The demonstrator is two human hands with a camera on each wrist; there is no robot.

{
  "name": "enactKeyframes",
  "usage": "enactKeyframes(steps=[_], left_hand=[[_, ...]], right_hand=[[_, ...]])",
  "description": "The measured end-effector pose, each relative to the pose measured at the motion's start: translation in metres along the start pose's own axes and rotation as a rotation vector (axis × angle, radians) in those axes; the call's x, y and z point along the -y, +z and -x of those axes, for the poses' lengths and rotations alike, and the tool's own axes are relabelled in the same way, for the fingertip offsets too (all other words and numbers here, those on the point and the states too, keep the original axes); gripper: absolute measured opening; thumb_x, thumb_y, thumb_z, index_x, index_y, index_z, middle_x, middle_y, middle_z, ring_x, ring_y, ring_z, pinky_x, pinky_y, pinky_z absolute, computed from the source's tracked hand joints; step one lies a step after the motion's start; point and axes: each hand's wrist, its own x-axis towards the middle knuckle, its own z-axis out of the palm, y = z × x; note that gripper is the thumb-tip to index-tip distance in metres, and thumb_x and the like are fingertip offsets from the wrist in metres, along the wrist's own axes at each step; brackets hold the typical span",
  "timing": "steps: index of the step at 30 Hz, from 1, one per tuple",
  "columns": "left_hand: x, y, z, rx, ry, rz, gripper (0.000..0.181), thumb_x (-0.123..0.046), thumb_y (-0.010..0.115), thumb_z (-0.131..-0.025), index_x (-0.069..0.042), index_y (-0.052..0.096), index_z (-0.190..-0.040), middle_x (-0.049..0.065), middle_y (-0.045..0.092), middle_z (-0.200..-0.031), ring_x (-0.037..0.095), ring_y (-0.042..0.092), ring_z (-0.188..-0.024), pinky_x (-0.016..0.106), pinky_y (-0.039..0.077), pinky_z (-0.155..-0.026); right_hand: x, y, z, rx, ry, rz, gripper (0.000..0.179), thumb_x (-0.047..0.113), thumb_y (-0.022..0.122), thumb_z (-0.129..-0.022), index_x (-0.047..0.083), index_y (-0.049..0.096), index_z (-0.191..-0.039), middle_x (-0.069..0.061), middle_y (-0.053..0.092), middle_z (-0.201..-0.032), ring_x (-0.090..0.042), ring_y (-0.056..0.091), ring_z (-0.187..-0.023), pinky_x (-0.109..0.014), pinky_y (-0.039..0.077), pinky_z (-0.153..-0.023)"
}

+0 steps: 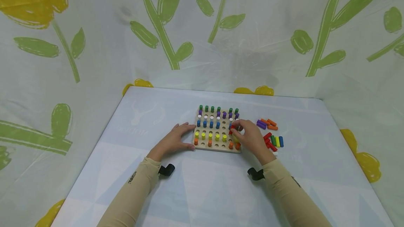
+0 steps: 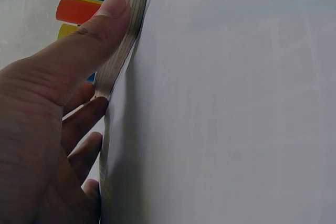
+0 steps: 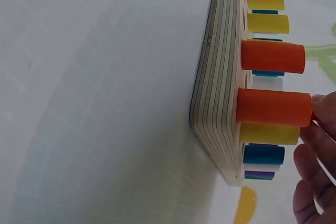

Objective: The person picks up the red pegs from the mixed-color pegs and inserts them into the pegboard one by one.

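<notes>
Two forearms in beige fabric sleeves [image 1: 130,195], reaching forward from both sides over a pale, patterned worktop [image 1: 202,188].

Left hand [image 1: 173,138]: released, thumb and fingers spread along the board's left edge. Hazard: contact looks light, so a sideways push could slide the board.

Rectangular, pale wooden pegboard [image 1: 217,148]: flat on the worktop between the hands, with coloured cylindrical pegs standing in rows.

Right hand [image 1: 250,137]: wrist low, fingers bent downward, pinching one red cylindrical peg [image 1: 231,129] over the board's right side. Whether its lower end sits in a hole, cannot tell. Hazards: crowded fingertips could knock neighbouring pegs; a tilted peg could catch on a hole's rim.

Loose red cylindrical pegs [image 1: 267,136]: on the worktop, right of the board, close to the right wrist. Hazard: round sides; a brushing sleeve could roll them.
</notes>
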Motion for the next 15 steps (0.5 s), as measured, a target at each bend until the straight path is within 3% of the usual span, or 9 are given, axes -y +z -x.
enactKeyframes(steps=[7, 15], left_hand=[[0.0005, 0.0002, -0.0003, -0.001, -0.003, 0.005, 0.096, -0.049, 0.086, -0.078, -0.016, 0.042, -0.156, 0.006, 0.037, -0.163, 0.026, 0.02, -0.155, 0.042, 0.002, -0.128], [0.0008, 0.0002, -0.0007, -0.003, -0.01, 0.009, 0.096, -0.048, 0.086, -0.077, -0.017, 0.042, -0.156, 0.005, 0.037, -0.163, 0.025, 0.02, -0.155, 0.041, 0.002, -0.128]], right_hand=[[0.0018, 0.0032, -0.0003, 0.014, -0.011, -0.017, 0.025, 0.024, 0.071, -0.097, 0.009, 0.07, -0.117, -0.004, 0.067, -0.1, -0.022, 0.058, -0.09, -0.037, 0.055, -0.079], [0.0056, 0.0069, -0.0016, -0.011, -0.054, -0.013, 0.024, 0.023, 0.073, -0.096, 0.009, 0.071, -0.115, -0.003, 0.066, -0.094, -0.021, 0.057, -0.086, -0.035, 0.053, -0.073]])
